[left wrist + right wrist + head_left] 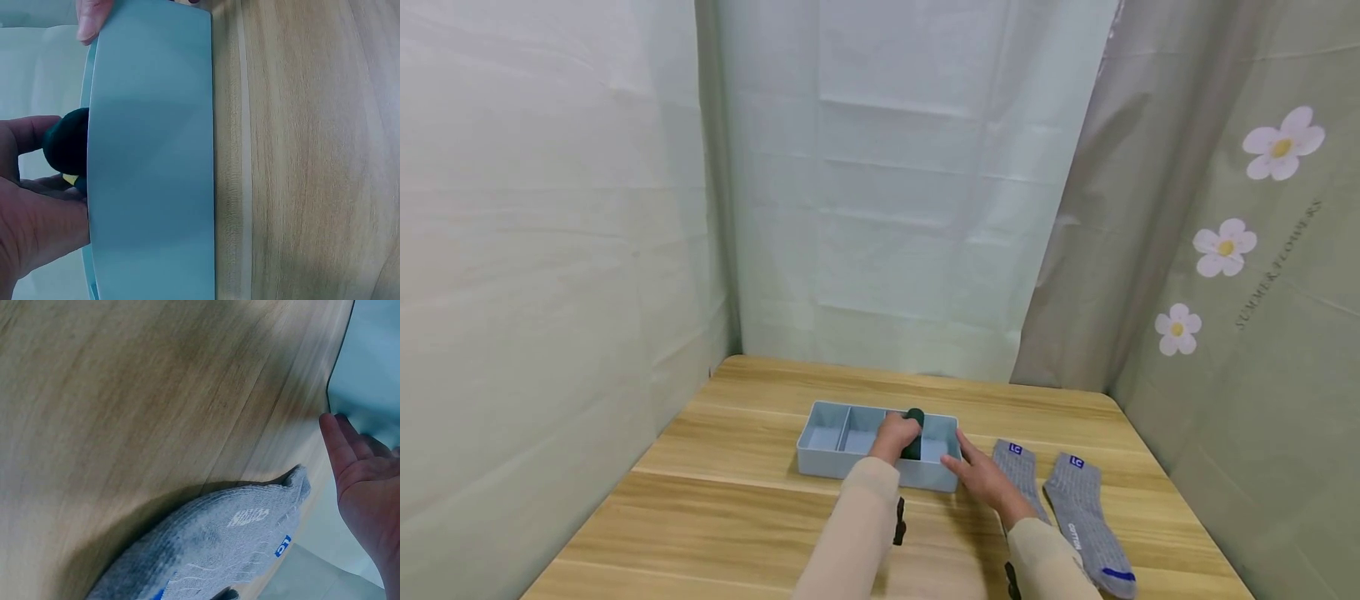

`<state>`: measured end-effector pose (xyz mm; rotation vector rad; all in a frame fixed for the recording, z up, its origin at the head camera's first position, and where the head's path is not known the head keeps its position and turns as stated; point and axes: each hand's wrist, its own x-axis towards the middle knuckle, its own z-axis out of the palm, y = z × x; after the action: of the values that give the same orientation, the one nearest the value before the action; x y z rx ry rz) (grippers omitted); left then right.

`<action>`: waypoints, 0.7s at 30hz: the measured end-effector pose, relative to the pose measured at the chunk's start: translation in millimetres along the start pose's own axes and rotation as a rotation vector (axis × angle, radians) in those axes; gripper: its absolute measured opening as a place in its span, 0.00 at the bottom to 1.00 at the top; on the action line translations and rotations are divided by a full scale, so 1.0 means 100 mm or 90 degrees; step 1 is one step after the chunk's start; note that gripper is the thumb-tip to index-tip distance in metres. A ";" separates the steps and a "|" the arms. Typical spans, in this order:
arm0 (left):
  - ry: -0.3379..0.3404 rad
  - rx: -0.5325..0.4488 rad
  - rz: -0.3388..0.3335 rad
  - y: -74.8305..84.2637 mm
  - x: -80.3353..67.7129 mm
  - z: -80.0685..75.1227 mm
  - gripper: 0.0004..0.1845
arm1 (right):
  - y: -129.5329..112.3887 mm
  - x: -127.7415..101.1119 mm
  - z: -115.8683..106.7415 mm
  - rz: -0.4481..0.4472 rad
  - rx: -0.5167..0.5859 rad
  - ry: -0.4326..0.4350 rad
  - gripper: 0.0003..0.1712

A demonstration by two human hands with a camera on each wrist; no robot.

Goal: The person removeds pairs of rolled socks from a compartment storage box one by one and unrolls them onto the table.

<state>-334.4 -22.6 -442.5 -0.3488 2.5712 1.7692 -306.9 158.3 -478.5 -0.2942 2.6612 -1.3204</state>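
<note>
Dark green roll going into the divided tray

My left hand [897,435] grips the dark green roll [914,433] over the tray [880,472] on the bench [737,517]; my right hand [981,477], fingers straight, steadies its end beside 2 grey socks [1078,508]. The roll may unfurl if my grip loosens early.

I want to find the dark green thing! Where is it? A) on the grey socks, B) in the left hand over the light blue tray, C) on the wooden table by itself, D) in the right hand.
B: the left hand curls its grip round the dark green rolled thing above the light blue plastic divided tray, away from the grey socks.
</note>
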 end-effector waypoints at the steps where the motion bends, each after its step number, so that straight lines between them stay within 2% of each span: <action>1: -0.005 -0.001 0.001 0.00 0.01 0.00 0.29 | 0.00 0.00 0.00 -0.002 0.001 0.000 0.49; 5: -0.007 -0.005 0.003 0.01 0.02 0.00 0.30 | 0.00 0.00 0.00 -0.007 0.004 -0.001 0.49; 10: 0.028 -0.005 0.016 0.04 0.01 -0.03 0.31 | 0.00 0.01 -0.01 -0.009 0.007 0.004 0.48; 14: 0.048 -0.033 0.031 0.08 0.02 -0.07 0.27 | -0.01 0.01 -0.02 -0.008 0.003 0.008 0.47; 21: 0.009 -0.097 0.050 0.09 0.06 -0.15 0.22 | -0.01 0.01 -0.01 -0.010 0.000 0.005 0.47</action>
<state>-340.5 -34.8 -429.3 -0.2657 2.4995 2.0027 -308.4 158.1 -477.0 -0.3119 2.6716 -1.3286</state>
